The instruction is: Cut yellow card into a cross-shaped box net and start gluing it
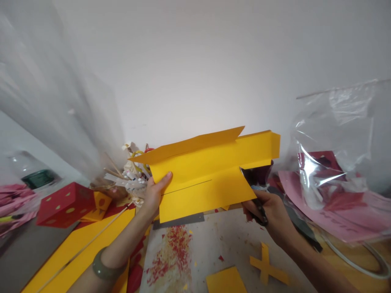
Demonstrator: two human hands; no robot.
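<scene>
Yellow card [198, 169] tilts in the outstretched left hand [155, 194].

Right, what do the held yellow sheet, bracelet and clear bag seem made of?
Held yellow sheet: probably matte card, keeping stiff folds. Bracelet: possibly stone or plastic, smooth, greenish, faintly shiny. Clear bag: likely glossy plastic film, see-through, with bright glints.

I am holding one folded yellow card [195, 167] and one pair of scissors [261, 215]. I'm seeing one bangle [99, 266], one yellow cross [265, 265].
</scene>
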